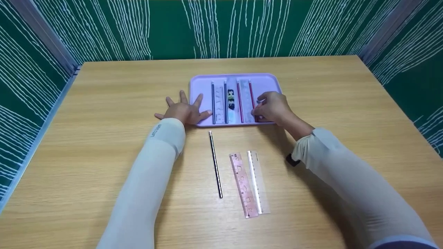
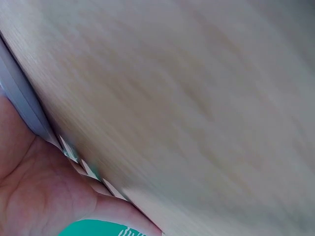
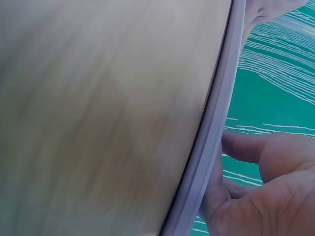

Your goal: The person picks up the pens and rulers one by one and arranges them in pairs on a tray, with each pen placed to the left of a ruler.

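Note:
A lilac tray (image 1: 202,81) holds a row of upright-lying pencils and rulers. My left hand (image 1: 183,111) rests with fingers spread at the tray's left edge, its thumb over the rim; in the left wrist view the palm (image 2: 44,191) lies beside the tray's side. My right hand (image 1: 273,108) is over the tray's right part, curled fingers and thumb at the lower part of the rightmost red pencil (image 1: 251,91). Left of it lie a clear ruler (image 1: 246,100), another red pencil (image 1: 239,100), a strip with dark cartoon figures (image 1: 231,100), a dark pencil (image 1: 226,103), a pale ruler (image 1: 219,103) and another dark pencil (image 1: 213,103).
On the wooden table (image 1: 104,155) in front of the tray lie a black striped pencil (image 1: 215,164), a pink ruler (image 1: 243,185) and a clear ruler (image 1: 259,183). A green wall with white lines (image 1: 166,31) stands behind the table's far edge.

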Available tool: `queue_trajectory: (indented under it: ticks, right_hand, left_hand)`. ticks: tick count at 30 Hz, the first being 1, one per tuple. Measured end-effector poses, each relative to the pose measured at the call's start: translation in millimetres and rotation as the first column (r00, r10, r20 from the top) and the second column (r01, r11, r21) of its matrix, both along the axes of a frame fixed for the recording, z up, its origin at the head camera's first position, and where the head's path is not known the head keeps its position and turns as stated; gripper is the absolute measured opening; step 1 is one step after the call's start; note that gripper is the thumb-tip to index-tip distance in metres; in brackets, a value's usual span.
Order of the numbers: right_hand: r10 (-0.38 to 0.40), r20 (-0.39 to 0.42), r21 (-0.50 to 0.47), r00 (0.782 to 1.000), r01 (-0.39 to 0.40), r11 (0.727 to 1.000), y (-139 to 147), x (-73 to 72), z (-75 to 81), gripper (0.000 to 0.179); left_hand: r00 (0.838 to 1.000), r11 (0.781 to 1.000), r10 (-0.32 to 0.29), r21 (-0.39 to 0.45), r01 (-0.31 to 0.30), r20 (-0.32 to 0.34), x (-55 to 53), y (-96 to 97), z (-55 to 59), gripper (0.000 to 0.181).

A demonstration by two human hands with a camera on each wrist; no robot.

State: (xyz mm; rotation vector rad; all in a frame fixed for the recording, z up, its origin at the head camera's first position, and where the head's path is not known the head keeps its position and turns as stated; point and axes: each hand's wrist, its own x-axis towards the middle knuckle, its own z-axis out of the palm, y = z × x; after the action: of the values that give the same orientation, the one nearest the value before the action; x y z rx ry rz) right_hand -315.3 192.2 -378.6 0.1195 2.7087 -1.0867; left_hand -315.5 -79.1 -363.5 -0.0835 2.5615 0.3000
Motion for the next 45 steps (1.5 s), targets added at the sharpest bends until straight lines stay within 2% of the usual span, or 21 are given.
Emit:
queue_trajectory:
  ticks: [14, 23, 30, 40, 45]
  right_hand:
    - [-0.007, 0.017, -0.154, 1.0, 0.01, 0.988, 7.1, 10.6, 10.5, 0.051]
    - [0.009, 0.036, -0.302, 0.999, 0.003, 0.953, 8.5, 23.2, 11.4, 0.046]
    - [0.034, 0.067, -0.345, 0.997, -0.009, 0.939, 7.9, 35.6, 13.5, 0.046]
    - [0.081, 0.08, -0.348, 0.993, -0.049, 0.936, 11.3, 51.8, 12.7, 0.05]
    - [0.131, 0.086, -0.395, 0.988, -0.087, 0.915, 13.8, 58.8, 9.7, 0.054]
  left_hand:
    - [1.0, 1.0, 0.015, 0.01, -0.015, 0.003, 0.5, 1.2, 3.0, 0.078]
    - [1.0, 1.0, -0.016, 0.002, 0.016, 0.0, -2.4, -1.8, -0.3, 0.081]
    - [1.0, 1.0, -0.014, 0.0, 0.014, 0.0, -1.9, -1.2, -0.9, 0.08]
    - [1.0, 1.0, -0.009, 0.005, 0.009, -0.005, -0.8, -0.2, -0.7, 0.081]
    - [1.0, 1.0, -0.003, 0.006, 0.003, -0.008, 0.7, -0.3, -0.4, 0.08]
